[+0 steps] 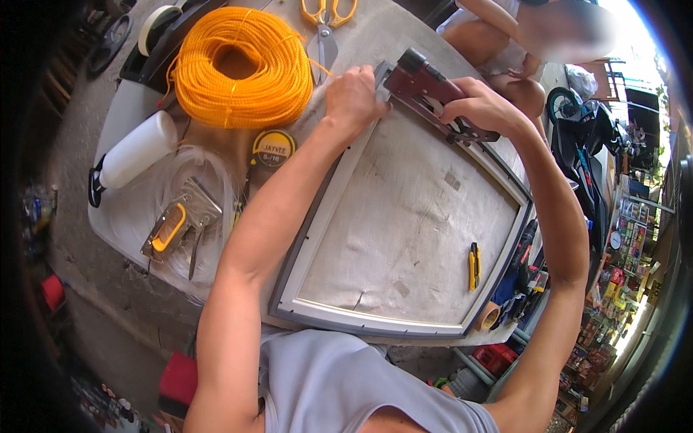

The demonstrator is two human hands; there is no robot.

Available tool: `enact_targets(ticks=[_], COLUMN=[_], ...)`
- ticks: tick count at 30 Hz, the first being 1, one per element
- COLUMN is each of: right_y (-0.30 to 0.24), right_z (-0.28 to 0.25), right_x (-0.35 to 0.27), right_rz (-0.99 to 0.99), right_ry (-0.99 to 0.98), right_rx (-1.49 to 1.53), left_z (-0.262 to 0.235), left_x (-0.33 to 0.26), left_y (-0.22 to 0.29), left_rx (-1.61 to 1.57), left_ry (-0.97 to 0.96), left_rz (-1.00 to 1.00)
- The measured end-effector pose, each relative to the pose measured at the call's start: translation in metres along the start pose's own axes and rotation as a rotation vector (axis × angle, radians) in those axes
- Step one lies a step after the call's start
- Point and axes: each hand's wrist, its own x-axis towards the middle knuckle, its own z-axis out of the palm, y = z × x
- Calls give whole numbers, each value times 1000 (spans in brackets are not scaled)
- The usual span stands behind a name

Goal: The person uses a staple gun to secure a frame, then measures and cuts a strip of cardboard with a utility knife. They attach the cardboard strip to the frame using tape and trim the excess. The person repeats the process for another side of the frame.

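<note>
Right hand [482,107] grips the dark red stapler [426,86] while left hand [351,97] pinches the frame [339,184] corner beside it, risking stapled fingers.

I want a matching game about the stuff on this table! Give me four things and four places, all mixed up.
Things:
1. orange rope coil
2. yellow utility knife
3. dark red stapler
4. white bottle

Places:
A. lying inside the white frame, near its right side
B. under the right hand, on the frame's far edge
C. lying on its side at the table's left edge
D. far left part of the table, beside the scissors

Pairs: 1-D, 2-A, 3-B, 4-C
</note>
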Motion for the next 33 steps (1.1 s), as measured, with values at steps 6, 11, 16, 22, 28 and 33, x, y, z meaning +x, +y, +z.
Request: enact_targets(ticks=[6, 11, 16, 22, 28, 33], right_y=[-1, -12, -3, 49, 45, 68], right_z=[-2, 1, 2, 94, 217, 237], right_x=[13, 7, -15, -136, -152, -167], right_rz=[-18, -14, 43, 119, 144, -317], right_ry=[-21, 25, 23, 298, 514, 329], right_rx=[-82, -152, 12, 749, 1504, 1414], left_z=[16, 16, 11, 6, 7, 4], left_x=[4, 5, 4, -6, -115, -137], left_y=[-10, -5, -4, 8, 82, 107], left_rx=[-70, -47, -46, 148, -512, -575], left_ry=[113, 156, 137, 280, -458, -925], left_rz=[108, 137, 136, 228, -94, -249])
